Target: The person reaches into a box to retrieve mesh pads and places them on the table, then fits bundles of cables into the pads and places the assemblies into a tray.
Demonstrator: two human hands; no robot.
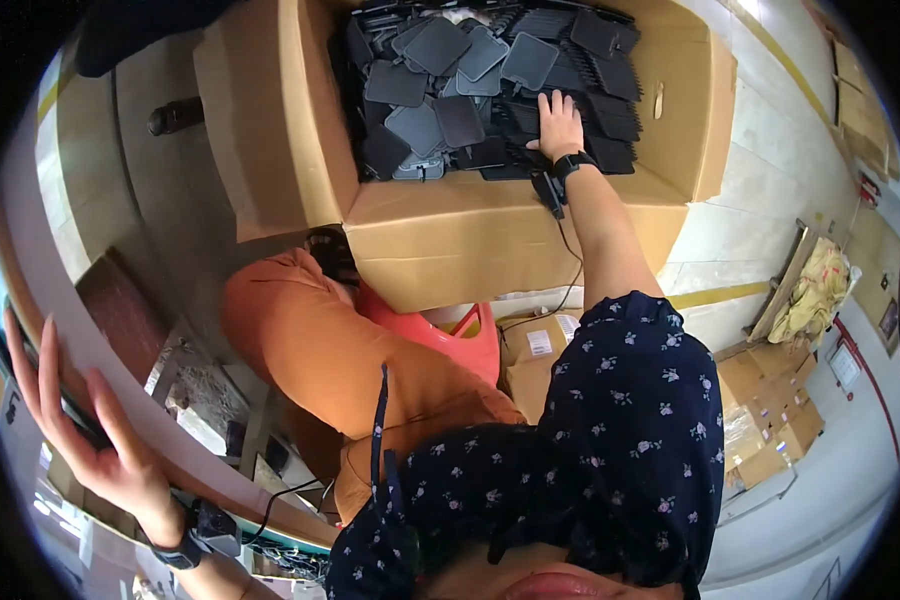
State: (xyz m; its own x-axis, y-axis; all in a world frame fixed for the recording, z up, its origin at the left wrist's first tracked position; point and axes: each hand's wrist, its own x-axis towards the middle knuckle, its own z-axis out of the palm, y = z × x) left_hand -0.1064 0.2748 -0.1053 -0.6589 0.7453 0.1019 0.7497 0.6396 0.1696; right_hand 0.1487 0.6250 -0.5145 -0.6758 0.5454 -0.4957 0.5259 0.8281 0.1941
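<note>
My right hand [560,128] reaches into a large cardboard box [450,245] and lies palm down on the stacked flat black plastic pieces [530,62]. Its fingers are a little apart and grip nothing that I can see. Some pieces lie loose and jumbled on the left; others stand in tight rows on the right. At far left, my left hand [105,455] is stretched out with fingers apart, over the edge of a pale work table [65,290]. A dark object shows partly behind its fingers; whether they touch is unclear. Both wrists wear black straps with small devices.
A red plastic stool or basket [470,345] stands below the box, next to smaller cardboard cartons [540,350]. A thin black cable [578,262] hangs from my right wrist. More cartons [770,410] and a yellowish cloth bundle [815,290] are at the right wall.
</note>
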